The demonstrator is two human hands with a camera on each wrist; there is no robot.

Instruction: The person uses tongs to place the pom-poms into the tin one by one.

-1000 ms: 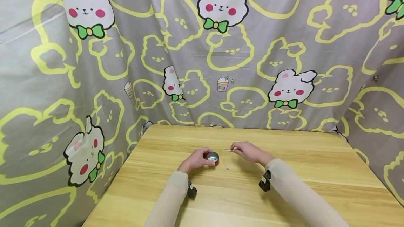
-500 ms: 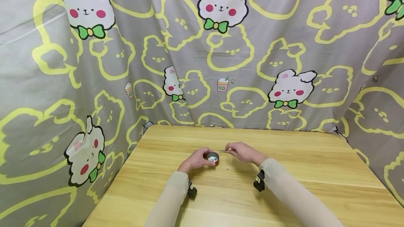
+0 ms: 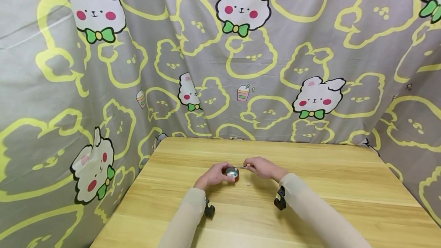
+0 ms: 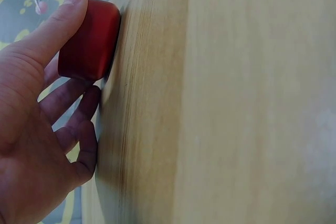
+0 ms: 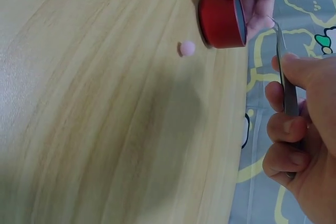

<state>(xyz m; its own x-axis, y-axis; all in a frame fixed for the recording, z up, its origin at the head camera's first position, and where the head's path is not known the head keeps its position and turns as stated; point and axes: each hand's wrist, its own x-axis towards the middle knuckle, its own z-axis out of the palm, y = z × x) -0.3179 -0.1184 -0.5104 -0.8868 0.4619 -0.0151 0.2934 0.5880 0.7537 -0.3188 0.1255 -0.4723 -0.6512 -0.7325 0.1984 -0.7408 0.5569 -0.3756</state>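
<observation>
My left hand [image 3: 215,174] grips a small round red container [image 5: 223,20] with a dark rim, which stands on the table; its top [image 3: 232,173] looks shiny in the head view. My thumb lies along the near side in the left wrist view. My right hand [image 3: 262,167] holds metal tweezers [image 5: 283,66] between thumb and fingers. At the tweezers' tips sits a small pink ball [image 4: 41,8], over the container's top edge. Another small pink ball [image 5: 187,48] lies on the table beside the container, to its right in the head view.
The wooden table [image 3: 172,152] spreads out around both hands. A grey curtain [image 3: 213,64] with cartoon animals hangs behind it and along both sides. Each wrist carries a black camera mount [image 3: 280,198].
My right hand has moved left with the tweezers, bringing their tips from beside the container to above its top. My left hand and the ball on the table have stayed put.
</observation>
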